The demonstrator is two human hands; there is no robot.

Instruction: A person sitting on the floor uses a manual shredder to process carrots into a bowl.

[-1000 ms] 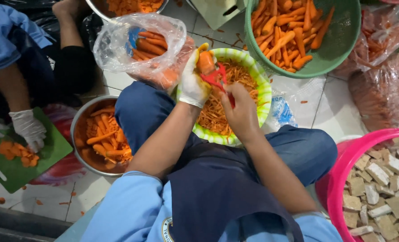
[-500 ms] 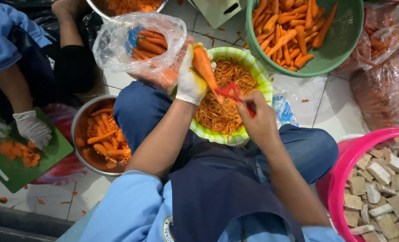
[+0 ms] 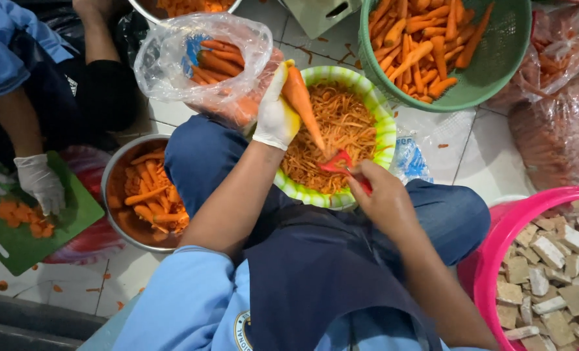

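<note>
Head view: the gloved left hand point(image 3: 275, 116) grips a carrot point(image 3: 302, 104) over the striped bowl point(image 3: 386, 140); the right hand point(image 3: 382, 198), clutching a red peeler point(image 3: 339, 164), has drawn down to the carrot's tip, one stroke finished. A clear carrot bag point(image 3: 201, 62) sits at ten o'clock.

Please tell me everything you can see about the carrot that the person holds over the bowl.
The carrot is orange, smooth and tapered, so it looks already peeled. It slants over the green-rimmed bowl of orange shreds, thick end up, thin tip down. The gloved left hand grips its thick end. The red peeler, held in the bare right hand, meets its tip.
</note>
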